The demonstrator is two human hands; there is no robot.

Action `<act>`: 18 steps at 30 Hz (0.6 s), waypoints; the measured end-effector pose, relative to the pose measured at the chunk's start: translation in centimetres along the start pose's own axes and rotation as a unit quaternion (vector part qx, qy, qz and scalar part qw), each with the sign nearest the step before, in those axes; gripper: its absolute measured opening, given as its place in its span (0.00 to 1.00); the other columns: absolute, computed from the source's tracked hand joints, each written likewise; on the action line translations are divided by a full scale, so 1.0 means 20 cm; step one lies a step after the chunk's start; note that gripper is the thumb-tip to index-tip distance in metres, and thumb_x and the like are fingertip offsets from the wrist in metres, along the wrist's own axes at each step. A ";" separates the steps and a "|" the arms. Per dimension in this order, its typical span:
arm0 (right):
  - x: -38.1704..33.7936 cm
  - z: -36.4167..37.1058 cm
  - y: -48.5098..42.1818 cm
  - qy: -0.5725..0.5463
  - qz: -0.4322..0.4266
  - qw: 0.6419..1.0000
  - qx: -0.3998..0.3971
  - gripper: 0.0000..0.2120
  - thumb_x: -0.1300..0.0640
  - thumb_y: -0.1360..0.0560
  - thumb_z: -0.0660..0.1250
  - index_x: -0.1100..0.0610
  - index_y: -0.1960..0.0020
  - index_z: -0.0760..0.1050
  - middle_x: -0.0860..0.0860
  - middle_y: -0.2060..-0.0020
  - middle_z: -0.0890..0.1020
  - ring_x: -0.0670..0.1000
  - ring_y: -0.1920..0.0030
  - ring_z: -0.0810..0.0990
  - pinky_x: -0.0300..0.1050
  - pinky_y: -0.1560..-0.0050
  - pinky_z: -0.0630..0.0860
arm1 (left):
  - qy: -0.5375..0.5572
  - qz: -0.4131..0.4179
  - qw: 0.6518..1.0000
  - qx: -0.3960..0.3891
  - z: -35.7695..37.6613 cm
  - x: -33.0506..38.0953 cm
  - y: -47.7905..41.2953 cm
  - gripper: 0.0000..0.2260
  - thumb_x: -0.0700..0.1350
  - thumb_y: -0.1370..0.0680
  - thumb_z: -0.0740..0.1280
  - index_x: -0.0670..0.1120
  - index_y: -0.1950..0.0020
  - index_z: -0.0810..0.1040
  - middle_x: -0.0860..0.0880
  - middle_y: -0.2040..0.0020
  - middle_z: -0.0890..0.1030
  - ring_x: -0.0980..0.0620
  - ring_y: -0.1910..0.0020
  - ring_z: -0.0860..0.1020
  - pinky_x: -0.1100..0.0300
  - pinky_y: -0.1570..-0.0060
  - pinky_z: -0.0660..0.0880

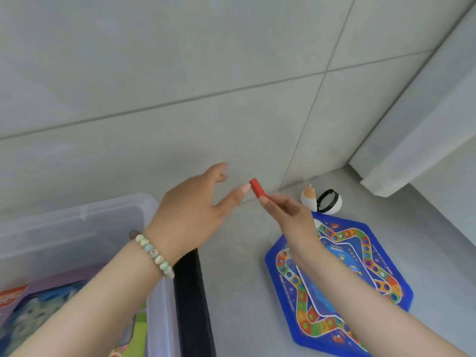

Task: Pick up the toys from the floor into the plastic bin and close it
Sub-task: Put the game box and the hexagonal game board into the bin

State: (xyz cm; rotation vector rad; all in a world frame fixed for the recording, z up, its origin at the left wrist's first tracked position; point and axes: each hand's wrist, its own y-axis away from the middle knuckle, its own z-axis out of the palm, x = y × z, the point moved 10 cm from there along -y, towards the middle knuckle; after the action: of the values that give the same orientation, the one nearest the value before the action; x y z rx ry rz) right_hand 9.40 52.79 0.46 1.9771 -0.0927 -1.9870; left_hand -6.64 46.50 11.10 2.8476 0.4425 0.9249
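Red block (257, 187): pinched at lower end by R hand (286, 212), held mid-air above floor. L hand (192, 210) spread, thumb tip at block, nothing gripped. Step judged: hand-over/carry to bin (77, 228), lid off. Next: block to be dropped in; board (340, 279) & ball toy (320, 200) left on floor.

Both forearms are bare, with no sleeves showing anywhere along them. The left hand (190, 215) has a bracelet (152, 252) at its wrist: a single strand of chunky rounded beads, mostly cream and pale blue-green, one with small reddish marks, and one darker brownish bead at the far end. The right hand (286, 210) wears nothing at the wrist or on its fingers.
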 end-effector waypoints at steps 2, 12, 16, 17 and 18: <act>-0.17 -0.07 0.09 -0.015 -0.022 0.999 -0.039 0.08 0.56 0.30 0.73 0.56 0.53 0.82 0.45 0.60 0.84 0.32 0.60 0.78 0.24 0.58 0.71 | 0.227 -0.073 0.970 -0.042 0.17 0.07 -0.05 0.35 0.65 0.27 0.58 0.51 0.24 0.54 0.55 0.27 0.66 0.53 0.34 0.70 0.59 0.38 0.69; -0.05 -0.54 -0.05 0.191 -0.032 0.979 0.062 0.03 0.43 0.28 0.66 0.36 0.55 0.77 0.43 0.30 0.66 0.48 0.28 0.61 0.52 0.30 0.62 | 0.442 -0.170 0.870 -0.135 0.61 0.20 -0.16 0.16 0.45 0.17 0.51 0.38 0.40 0.72 0.40 0.42 0.79 0.43 0.47 0.80 0.60 0.57 0.78; 0.21 -0.54 -0.29 0.360 0.031 0.932 -0.022 0.13 0.43 0.23 0.60 0.42 0.42 0.76 0.44 0.24 0.53 0.52 0.25 0.37 0.54 0.27 0.43 | 0.424 -0.157 0.885 -0.113 0.60 0.21 -0.21 0.13 0.45 0.17 0.51 0.42 0.46 0.73 0.42 0.43 0.79 0.44 0.49 0.80 0.58 0.51 0.76; 0.27 -0.52 -0.32 0.398 0.047 0.915 -0.049 0.16 0.42 0.22 0.58 0.43 0.38 0.75 0.44 0.24 0.53 0.54 0.25 0.34 0.56 0.27 0.41 | 0.422 -0.152 0.886 -0.116 0.60 0.21 -0.21 0.13 0.46 0.17 0.51 0.43 0.47 0.74 0.43 0.44 0.80 0.45 0.50 0.80 0.58 0.51 0.76; 0.31 -0.51 -0.33 0.435 0.059 0.896 -0.067 0.19 0.41 0.22 0.57 0.44 0.34 0.72 0.44 0.24 0.54 0.56 0.25 0.34 0.58 0.27 0.40 | 0.421 -0.150 0.887 -0.117 0.61 0.21 -0.21 0.13 0.46 0.17 0.51 0.44 0.49 0.74 0.43 0.45 0.80 0.45 0.51 0.80 0.58 0.51 0.76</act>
State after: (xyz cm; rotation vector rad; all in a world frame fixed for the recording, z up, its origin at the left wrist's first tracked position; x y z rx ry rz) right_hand 18.27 59.28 -7.64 2.4836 0.1339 -0.8593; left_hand 2.80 51.65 2.85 1.9472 0.7453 1.9426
